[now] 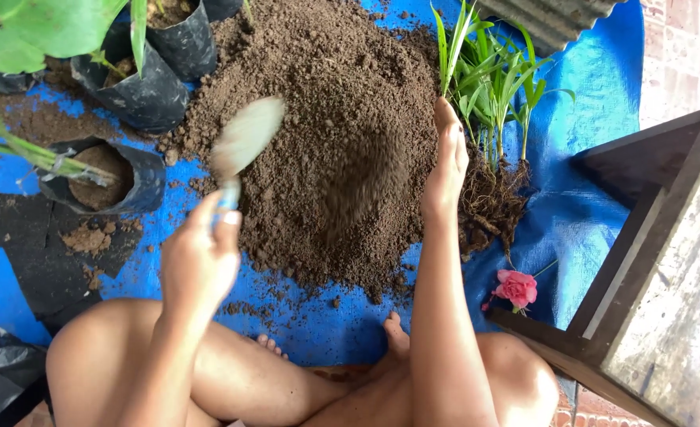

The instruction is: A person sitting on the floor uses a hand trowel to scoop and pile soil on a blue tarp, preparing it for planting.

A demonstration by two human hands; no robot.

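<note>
My left hand grips the blue handle of a small trowel, whose pale blade is blurred with motion at the left side of a large soil heap. Loose soil is blurred in mid-air near the heap's middle. My right hand rests flat, fingers together, against the right edge of the heap, next to a bunch of green seedlings with bare tangled roots. Both lie on a blue tarp.
Black plastic grow bags with soil and plants stand at upper left; one sits just left of the trowel. A pink flower lies on the tarp near my right knee. A dark wooden frame stands at the right. Empty black bags lie at bottom left.
</note>
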